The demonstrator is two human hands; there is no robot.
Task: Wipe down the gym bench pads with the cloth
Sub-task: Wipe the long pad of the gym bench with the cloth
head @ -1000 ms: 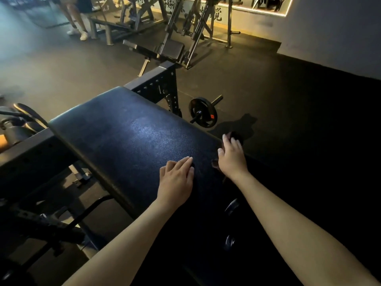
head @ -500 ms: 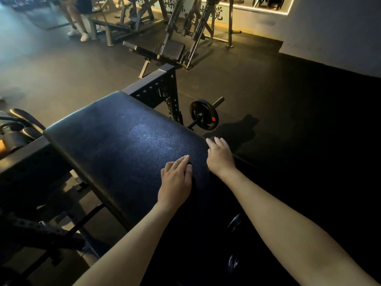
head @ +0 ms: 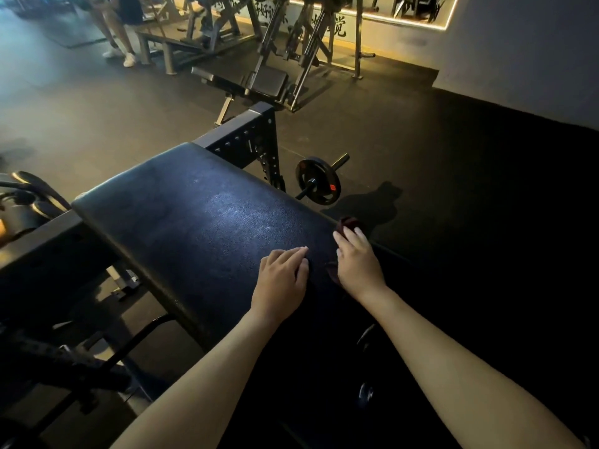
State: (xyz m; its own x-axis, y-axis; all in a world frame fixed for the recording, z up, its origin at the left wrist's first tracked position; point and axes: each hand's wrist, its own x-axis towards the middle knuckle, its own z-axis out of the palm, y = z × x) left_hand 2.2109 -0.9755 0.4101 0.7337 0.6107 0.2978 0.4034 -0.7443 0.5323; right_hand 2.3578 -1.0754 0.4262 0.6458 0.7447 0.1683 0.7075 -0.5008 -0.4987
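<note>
**Hands flat on pad, cloth under the right**

Left hand (head: 282,280) lies at lower centre of the frame, palm down on the black pad (head: 201,228). Its fingers are straight and together and hold nothing. Just to its right, the right hand (head: 358,265) is also flat, its extended fingers pressing a dark red cloth (head: 348,223) against the pad's right edge. The cloth shows beyond the fingertips and again as a small fold beside the heel of the palm, on the side facing the left hand. The rest is hidden under the hand. The two hands are close but apart.

The pad runs from lower centre toward the left of the frame, with a dull sheen across its middle. At its far end, above centre, stands a perforated steel frame (head: 249,137). Right of that, a plate (head: 319,181) on a bar (head: 338,160) rests on the dark floor (head: 453,189). Higher up, at top centre, another bench (head: 265,81) stands among racks. At upper left a seated person's legs (head: 110,24) and white shoes (head: 124,58) show. A lit strip (head: 372,17) runs along the wall (head: 518,43) at top right.
</note>
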